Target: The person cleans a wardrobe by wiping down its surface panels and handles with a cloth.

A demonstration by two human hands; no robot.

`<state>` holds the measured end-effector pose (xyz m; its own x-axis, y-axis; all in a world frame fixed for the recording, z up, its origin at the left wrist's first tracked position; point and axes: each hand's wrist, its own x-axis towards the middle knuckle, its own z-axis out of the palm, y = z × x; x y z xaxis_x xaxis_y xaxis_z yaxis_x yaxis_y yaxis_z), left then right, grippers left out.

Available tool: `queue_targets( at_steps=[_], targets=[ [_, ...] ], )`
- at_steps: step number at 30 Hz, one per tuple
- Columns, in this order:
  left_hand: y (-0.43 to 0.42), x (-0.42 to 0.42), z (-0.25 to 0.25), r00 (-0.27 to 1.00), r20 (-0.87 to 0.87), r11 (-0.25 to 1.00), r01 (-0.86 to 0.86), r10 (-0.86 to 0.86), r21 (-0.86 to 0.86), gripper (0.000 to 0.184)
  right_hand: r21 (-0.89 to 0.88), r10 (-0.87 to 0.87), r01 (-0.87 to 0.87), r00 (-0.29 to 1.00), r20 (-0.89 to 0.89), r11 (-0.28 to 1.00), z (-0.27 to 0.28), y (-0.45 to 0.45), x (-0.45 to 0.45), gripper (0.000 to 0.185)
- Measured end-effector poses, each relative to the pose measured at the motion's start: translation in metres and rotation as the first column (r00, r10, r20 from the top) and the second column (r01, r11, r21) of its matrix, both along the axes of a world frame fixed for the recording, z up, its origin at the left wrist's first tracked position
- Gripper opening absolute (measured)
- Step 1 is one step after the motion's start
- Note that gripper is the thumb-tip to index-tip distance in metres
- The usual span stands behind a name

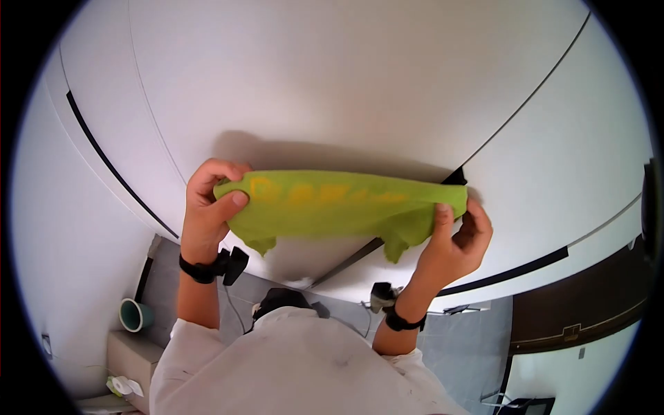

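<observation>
A green cloth (325,211) with faded yellow-orange lettering is stretched out sideways between my two hands, in front of a pale panelled surface. My left hand (214,197) pinches its left end between thumb and fingers. At the other end, my right hand (460,235) grips the cloth with the thumb on its front and the fingers partly hidden behind. Two loose flaps hang from the cloth's lower edge. Both wrists wear black straps with small devices attached.
White panels with dark seams and black strips (117,166) fill the upper view. At the lower left are a green round container (136,315), a box (131,353) and a white roll (124,386). Grey floor tiles (449,346) and a dark brown surface (588,297) show at right.
</observation>
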<state>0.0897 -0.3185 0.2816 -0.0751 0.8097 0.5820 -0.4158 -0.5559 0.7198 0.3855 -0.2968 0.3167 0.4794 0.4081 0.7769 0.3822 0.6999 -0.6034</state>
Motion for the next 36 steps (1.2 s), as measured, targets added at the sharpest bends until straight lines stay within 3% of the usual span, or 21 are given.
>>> queue_targets(
  at_steps=[3,5,7,10,11,14,16,18,19,20,22,23,24,26,28,30,33,36],
  targets=[
    [0.006,-0.003,0.024,1.0,-0.014,0.996,-0.005,0.006,0.086,0.026,-0.112,-0.073,0.072,0.997,-0.009,0.991,0.009,-0.007,-0.001,0.026],
    [0.007,-0.005,0.03,0.997,-0.071,0.993,-0.032,0.04,0.114,0.026,-0.213,-0.007,-0.025,0.989,-0.146,0.977,0.019,-0.013,-0.005,0.022],
    [0.007,-0.002,0.031,0.986,-0.14,0.988,-0.068,0.087,0.137,0.025,-0.177,0.069,-0.093,0.988,-0.141,0.98,0.016,-0.012,0.001,0.024],
    [0.014,-0.002,0.024,0.993,-0.115,0.994,0.044,-0.033,0.097,0.025,-0.181,0.112,-0.132,0.987,-0.113,0.975,0.016,-0.012,0.005,0.025],
    [0.013,0.002,0.027,0.995,-0.062,0.996,0.081,-0.08,0.022,0.025,-0.144,0.14,-0.162,0.978,-0.152,0.976,0.014,-0.012,0.009,0.025],
    [0.014,-0.005,0.03,0.985,-0.124,0.993,0.117,-0.118,-0.014,0.025,-0.064,0.298,-0.331,0.904,-0.306,0.941,0.012,-0.014,-0.003,0.024],
    [0.012,-0.007,0.035,0.977,-0.171,0.992,0.125,-0.125,-0.008,0.026,-0.151,0.22,-0.267,0.936,-0.274,0.952,0.015,-0.02,-0.005,0.02],
    [0.013,-0.003,0.038,0.983,-0.172,0.997,0.073,-0.068,0.02,0.026,-0.3,-0.119,0.085,0.988,-0.097,0.95,0.02,-0.024,-0.011,0.018],
    [0.015,-0.004,0.038,0.978,-0.173,0.992,0.122,-0.113,0.042,0.027,-0.101,-0.381,0.412,0.895,0.232,0.906,0.019,-0.018,-0.004,0.016],
    [0.019,0.002,0.037,0.97,-0.196,0.987,0.155,-0.142,0.051,0.027,-0.099,-0.412,0.439,0.887,0.208,0.893,0.015,-0.018,0.004,0.016],
    [0.021,0.01,0.034,0.97,-0.241,0.999,0.039,-0.032,0.027,0.025,-0.156,-0.504,0.554,0.821,0.27,0.818,0.021,-0.024,0.002,0.018],
    [0.024,0.015,0.032,0.965,-0.257,0.997,0.074,-0.062,0.038,0.023,-0.269,-0.421,0.42,0.905,0.058,0.867,0.021,-0.022,-0.001,0.017],
    [0.024,0.017,0.033,0.957,-0.281,0.995,0.09,-0.076,0.037,0.023,-0.279,-0.434,0.426,0.9,0.035,0.861,0.017,-0.02,-0.003,0.017],
    [0.023,0.023,0.032,0.971,-0.239,1.0,0.005,-0.001,0.016,0.025,-0.06,-0.51,0.532,0.833,0.216,0.844,0.013,-0.011,-0.005,0.023],
    [0.022,0.025,0.029,0.972,-0.234,1.0,0.016,-0.01,0.026,0.024,-0.097,-0.484,0.515,0.844,0.23,0.852,0.009,-0.017,-0.008,0.029],
    [0.024,0.028,0.027,0.976,-0.196,0.993,0.103,-0.09,0.055,0.023,-0.14,-0.319,0.351,0.925,0.208,0.926,0.01,-0.023,-0.012,0.032],
    [0.024,0.031,0.031,0.978,-0.168,0.991,0.13,-0.123,0.03,0.025,-0.195,-0.36,0.402,0.907,0.217,0.895,0.005,-0.014,-0.015,0.035],
    [0.023,0.03,0.035,0.978,-0.171,0.989,0.135,-0.122,0.068,0.025,-0.112,-0.391,0.409,0.908,0.15,0.906,0.002,-0.002,-0.011,0.033]
  ],
)
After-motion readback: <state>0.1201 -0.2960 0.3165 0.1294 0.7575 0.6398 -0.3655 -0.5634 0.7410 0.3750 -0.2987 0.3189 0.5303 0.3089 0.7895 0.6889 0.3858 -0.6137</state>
